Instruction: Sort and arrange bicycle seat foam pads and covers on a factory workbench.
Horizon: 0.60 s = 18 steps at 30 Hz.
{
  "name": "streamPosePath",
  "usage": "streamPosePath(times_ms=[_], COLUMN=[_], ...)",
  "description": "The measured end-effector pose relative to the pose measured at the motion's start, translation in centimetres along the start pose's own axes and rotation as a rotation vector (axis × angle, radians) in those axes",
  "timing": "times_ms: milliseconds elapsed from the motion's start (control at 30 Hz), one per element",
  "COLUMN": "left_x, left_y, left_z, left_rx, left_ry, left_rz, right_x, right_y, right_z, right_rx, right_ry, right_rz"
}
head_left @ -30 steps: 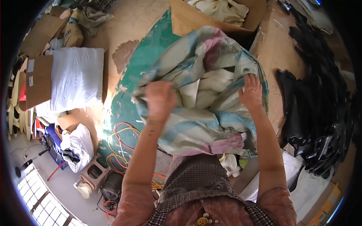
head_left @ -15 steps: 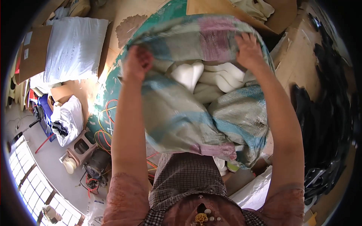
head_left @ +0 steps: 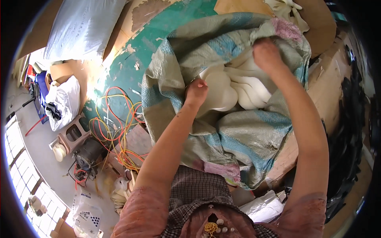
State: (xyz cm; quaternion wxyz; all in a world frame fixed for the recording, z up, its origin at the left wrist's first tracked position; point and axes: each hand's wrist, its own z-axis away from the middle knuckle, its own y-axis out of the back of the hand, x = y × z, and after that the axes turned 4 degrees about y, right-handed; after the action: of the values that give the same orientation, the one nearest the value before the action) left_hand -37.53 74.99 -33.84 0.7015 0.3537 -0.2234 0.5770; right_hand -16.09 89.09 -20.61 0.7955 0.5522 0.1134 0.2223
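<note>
A wide woven plastic sack point(head_left: 254, 133), beige with blue and pink bands, lies with its mouth spread open in front of me. Inside it are several smooth white curved pieces point(head_left: 222, 89), partly covered by the folds. My left hand point(head_left: 196, 93) is closed at the left side of the opening, against the edge of a white piece. Whether it grips that piece or the fabric is hidden. Farther back, my right hand point(head_left: 266, 54) is inside the mouth near the far rim, fingers curled and slightly blurred. What lies in its fingers cannot be made out.
The sack rests on a worn green surface point(head_left: 147, 51). Red and yellow hoses point(head_left: 123, 139) lie tangled at its left. Cardboard with pale pieces point(head_left: 291, 14) stands behind it. A large white package point(head_left: 85, 27) is at far left; black items point(head_left: 345, 131) are heaped at right.
Both hands have gone from the raised sack rim into the mouth, the left one moving right and nearer. The rim has dropped back and the opening is wider, showing more white pieces.
</note>
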Motion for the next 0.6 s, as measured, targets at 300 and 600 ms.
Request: streamPosePath(times_ms=[300,600], left_x=[-4.5,-5.5], left_y=[-4.3,-2.2], left_z=[4.8,7.5], left_rx=[-0.305,-0.242], left_ry=[1.052,0.710], left_rz=[0.295,1.377], right_x=[-0.4,-2.0], right_y=[-9.7,-9.7], right_z=[-1.3,-3.1], right_rx=[-0.433,-0.707], right_ry=[-0.129,0.017], right_rz=[-0.325,-0.456])
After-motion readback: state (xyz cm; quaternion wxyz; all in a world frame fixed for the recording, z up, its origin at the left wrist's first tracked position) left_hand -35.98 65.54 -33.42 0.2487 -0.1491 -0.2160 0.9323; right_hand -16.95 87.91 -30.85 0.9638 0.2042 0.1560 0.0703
